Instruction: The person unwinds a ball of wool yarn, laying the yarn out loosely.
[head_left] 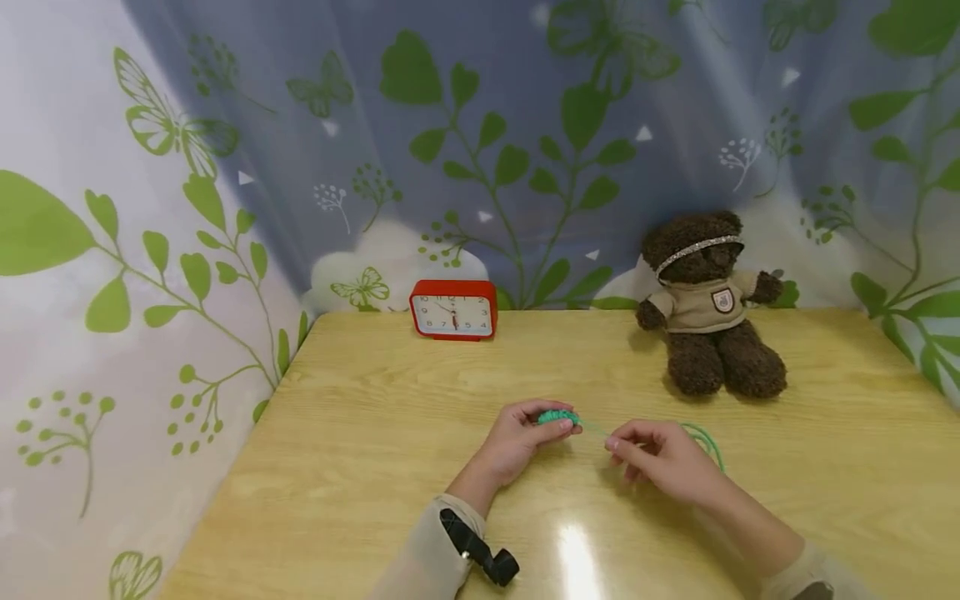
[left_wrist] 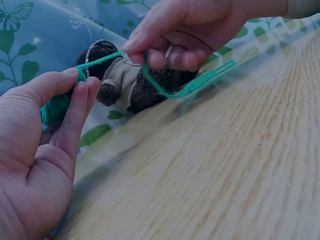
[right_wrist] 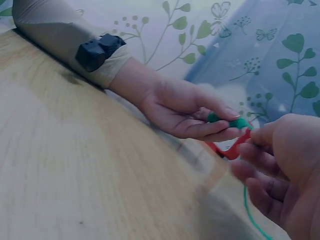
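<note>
A small bundle of green yarn [head_left: 558, 416] is pinched between the thumb and fingers of my left hand [head_left: 525, 437], above the table. From it a single green strand [left_wrist: 102, 61] runs to my right hand [head_left: 663, 458], whose thumb and index finger pinch it a short way to the right. Past that pinch the strand hangs down to a loose loop of yarn [head_left: 705, 442] on the table, partly hidden behind the right hand in the head view. Much of the bundle is covered by the left fingers in the right wrist view [right_wrist: 235, 121].
A red alarm clock [head_left: 453, 310] stands at the back of the wooden table [head_left: 360, 450]. To its right a dark brown teddy bear [head_left: 705, 308] in a beige top sits near the back edge. Behind is a leaf-patterned curtain [head_left: 480, 150]. A black strap [head_left: 480, 546] is on the left sleeve.
</note>
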